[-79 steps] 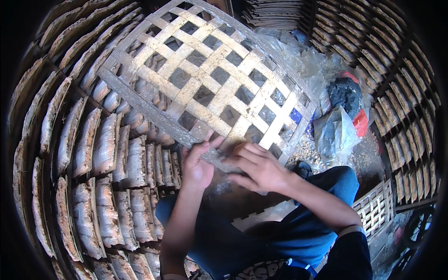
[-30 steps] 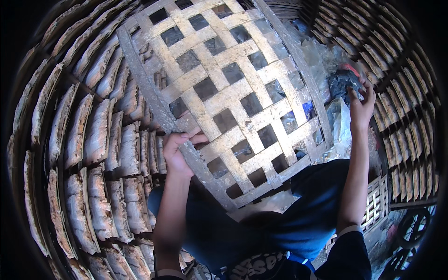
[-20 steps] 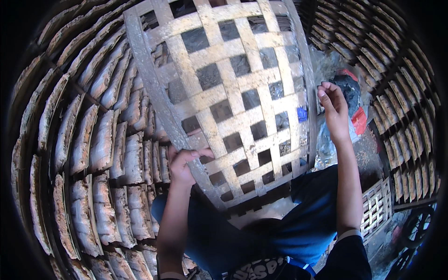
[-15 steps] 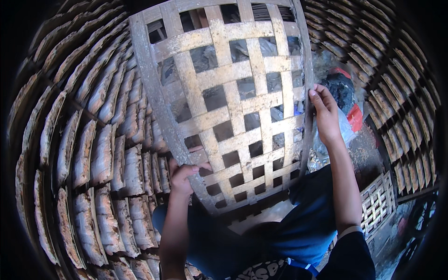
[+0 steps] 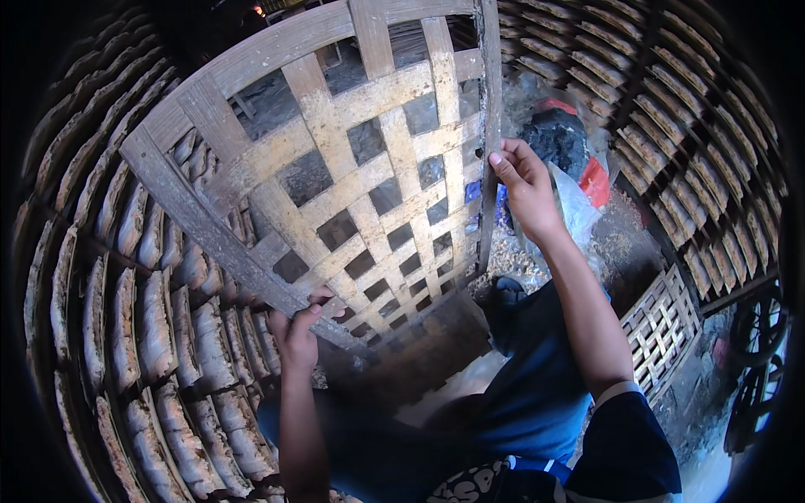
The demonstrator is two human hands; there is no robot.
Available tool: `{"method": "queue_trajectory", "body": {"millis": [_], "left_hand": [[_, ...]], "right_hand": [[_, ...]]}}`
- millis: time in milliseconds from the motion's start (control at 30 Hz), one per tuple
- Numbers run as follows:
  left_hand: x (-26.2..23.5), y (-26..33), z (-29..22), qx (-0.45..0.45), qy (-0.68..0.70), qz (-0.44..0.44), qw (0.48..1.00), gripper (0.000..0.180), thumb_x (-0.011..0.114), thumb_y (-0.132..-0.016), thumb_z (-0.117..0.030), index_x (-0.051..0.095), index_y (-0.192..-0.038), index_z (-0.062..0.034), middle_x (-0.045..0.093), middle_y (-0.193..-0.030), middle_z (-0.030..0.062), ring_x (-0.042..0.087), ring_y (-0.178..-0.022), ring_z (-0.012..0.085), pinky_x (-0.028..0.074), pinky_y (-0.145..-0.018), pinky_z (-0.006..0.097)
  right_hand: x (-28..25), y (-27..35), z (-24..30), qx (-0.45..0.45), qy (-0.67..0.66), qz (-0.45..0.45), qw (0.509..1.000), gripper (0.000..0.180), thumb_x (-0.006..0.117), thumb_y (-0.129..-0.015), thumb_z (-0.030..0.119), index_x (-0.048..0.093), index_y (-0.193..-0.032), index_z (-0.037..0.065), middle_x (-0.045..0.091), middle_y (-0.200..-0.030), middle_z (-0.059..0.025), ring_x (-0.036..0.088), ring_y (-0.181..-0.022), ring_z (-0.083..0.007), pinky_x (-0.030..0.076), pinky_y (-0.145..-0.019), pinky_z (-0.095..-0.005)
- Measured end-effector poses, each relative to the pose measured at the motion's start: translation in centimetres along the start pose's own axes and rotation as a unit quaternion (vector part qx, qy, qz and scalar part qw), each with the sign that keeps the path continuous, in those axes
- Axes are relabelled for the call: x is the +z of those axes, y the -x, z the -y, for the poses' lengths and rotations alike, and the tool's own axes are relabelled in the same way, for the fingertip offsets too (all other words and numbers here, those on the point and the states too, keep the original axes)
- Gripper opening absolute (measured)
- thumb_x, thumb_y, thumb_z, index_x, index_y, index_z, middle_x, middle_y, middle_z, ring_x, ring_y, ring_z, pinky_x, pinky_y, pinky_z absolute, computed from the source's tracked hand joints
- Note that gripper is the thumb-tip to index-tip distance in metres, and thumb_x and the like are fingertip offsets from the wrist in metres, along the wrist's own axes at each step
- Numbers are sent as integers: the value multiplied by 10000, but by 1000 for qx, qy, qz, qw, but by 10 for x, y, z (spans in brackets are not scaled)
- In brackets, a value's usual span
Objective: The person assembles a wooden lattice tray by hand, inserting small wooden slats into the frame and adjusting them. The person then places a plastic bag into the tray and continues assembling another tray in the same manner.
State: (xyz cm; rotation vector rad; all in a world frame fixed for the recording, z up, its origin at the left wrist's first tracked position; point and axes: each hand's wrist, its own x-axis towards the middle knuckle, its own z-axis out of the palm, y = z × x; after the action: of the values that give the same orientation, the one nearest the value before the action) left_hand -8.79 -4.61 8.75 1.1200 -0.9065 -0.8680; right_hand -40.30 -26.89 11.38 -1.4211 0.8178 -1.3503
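A woven lattice panel (image 5: 386, 90) of flat pale strips in a grey wooden frame stands tilted before me, its wider end away from me. My left hand (image 5: 295, 335) grips the frame's left rail near its lower end, thumb on top and fingers showing through the lattice behind. Higher up, my right hand (image 5: 530, 191) is closed on the right rail, with the thumb on the near face. Nothing lies on the strips, and the floor shows through the gaps.
Rows of slanted, pale pieces with rough brown edges (image 5: 158, 327) fill the left side; similar rows (image 5: 679, 159) line the right. Beyond my right hand lie a clear plastic bag (image 5: 574, 210), a red piece (image 5: 595, 182) and a dark bundle (image 5: 558, 138). Another lattice panel (image 5: 662, 335) leans at lower right.
The panel's far end has swung left and tipped, so its left rail slants more. Both hands have shifted left with it, keeping their holds. More floor shows below the panel.
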Motion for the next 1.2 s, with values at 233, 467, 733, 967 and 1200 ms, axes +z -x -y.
{"method": "queue_trajectory", "body": {"millis": [233, 467, 733, 967, 1200], "left_hand": [[22, 9, 0, 79, -54, 25, 995, 270, 583, -831, -57, 649, -1019, 125, 710, -949, 168, 706, -795, 237, 599, -699, 341], [24, 21, 4, 82, -104, 25, 991, 386, 502, -803, -11, 579, -1151, 135, 685, -967, 198, 674, -782, 258, 617, -658, 343], [36, 28, -3, 129, -160, 51, 977, 278, 644, -823, -98, 750, -971, 111, 749, -881, 175, 692, -699, 194, 565, -656, 315], [29, 21, 7, 260, -243, 102, 929, 328, 592, -784, -90, 697, -962, 164, 719, -885, 201, 682, -692, 239, 605, -584, 317], [38, 16, -2, 277, -261, 122, 917, 317, 603, -785, -103, 714, -931, 155, 725, -862, 194, 682, -679, 232, 604, -602, 310]], "right_hand": [[-2, -4, 7, -129, 153, -88, 976, 387, 657, -995, 175, 546, -1313, -15, 703, -1142, -135, 677, -1060, -199, 551, -904, -340], [-4, -18, 37, -270, 278, -163, 907, 381, 736, -931, 162, 607, -1261, 22, 675, -1155, -141, 682, -1031, -235, 568, -844, -359], [-4, -29, 50, -354, 383, -163, 838, 293, 768, -889, 139, 681, -1160, 67, 658, -1080, -120, 669, -936, -265, 557, -740, -350], [-16, -31, 50, -362, 426, -199, 805, 250, 803, -844, 102, 725, -1081, 93, 652, -992, -98, 663, -799, -241, 552, -661, -342], [-18, -27, 48, -350, 410, -222, 813, 207, 813, -836, 78, 743, -1031, 82, 623, -966, -89, 646, -748, -187, 535, -594, -298]]}}
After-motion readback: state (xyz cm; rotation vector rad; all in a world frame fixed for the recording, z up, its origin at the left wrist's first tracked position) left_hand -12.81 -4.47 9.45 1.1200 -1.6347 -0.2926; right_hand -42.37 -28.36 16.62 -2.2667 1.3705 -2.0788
